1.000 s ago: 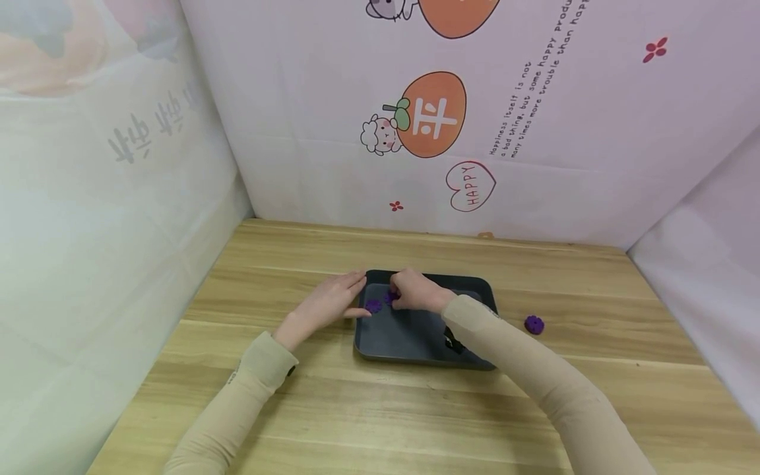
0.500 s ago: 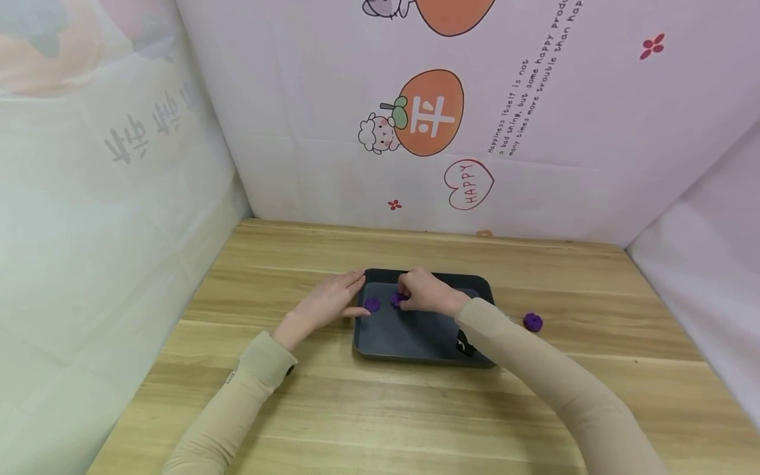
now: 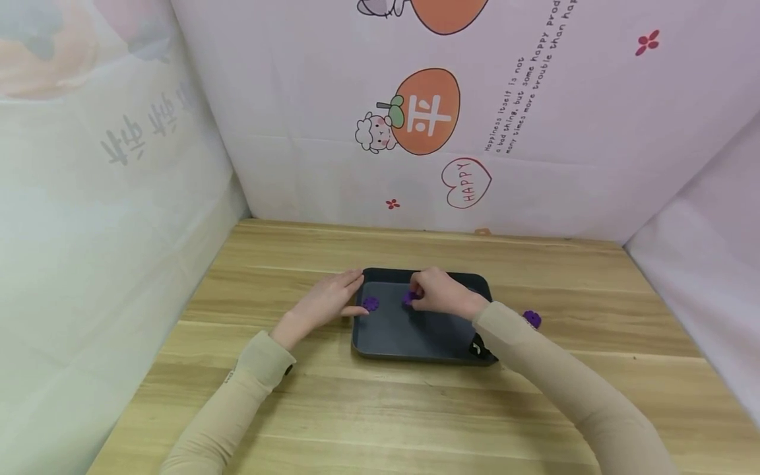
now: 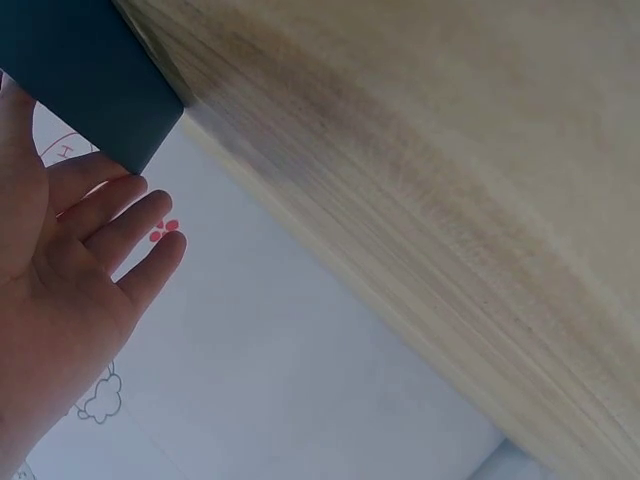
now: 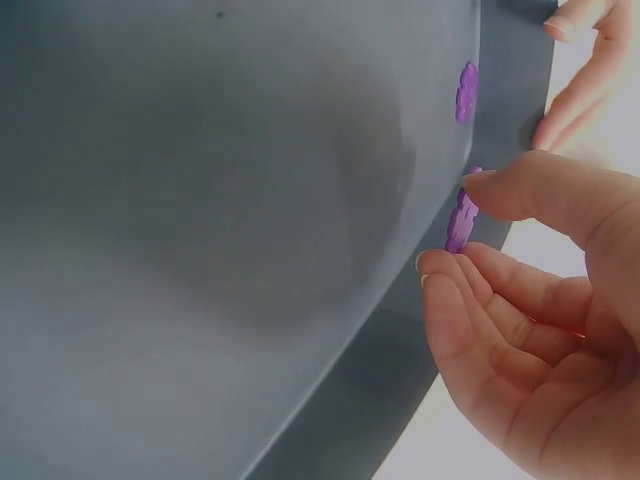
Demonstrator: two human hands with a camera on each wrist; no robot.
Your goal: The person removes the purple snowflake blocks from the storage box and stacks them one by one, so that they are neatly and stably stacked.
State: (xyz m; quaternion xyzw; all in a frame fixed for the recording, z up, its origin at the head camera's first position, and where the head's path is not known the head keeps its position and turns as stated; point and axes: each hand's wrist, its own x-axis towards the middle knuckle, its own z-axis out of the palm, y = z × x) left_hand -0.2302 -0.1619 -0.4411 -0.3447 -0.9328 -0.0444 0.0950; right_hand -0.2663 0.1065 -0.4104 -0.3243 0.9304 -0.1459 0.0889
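A dark grey rectangular tray (image 3: 394, 335) lies on the wooden table. Its left end is touched by my left hand (image 3: 323, 300), whose fingers are fairly straight, with the thumb reaching over the rim. Over the tray's back half, my right hand (image 3: 441, 291) pinches a purple flower-shaped piece (image 5: 461, 225) between thumb and fingertips. In the right wrist view the piece stands on edge in the grip. A second purple flower piece (image 3: 371, 304) lies inside the tray at its left end, near my left thumb. A third flower piece (image 3: 532, 319) rests on the table, partly behind my right sleeve.
Pale printed cloth (image 3: 320, 178) rises behind the table (image 3: 309, 251), and more white cloth hangs at both sides. A black item (image 3: 481, 347) shows at my right cuff, over the tray's front right corner.
My right hand has moved to the right across the tray with the flower piece pinched in it, away from the one at the left end. My left hand has stayed at the tray's edge.
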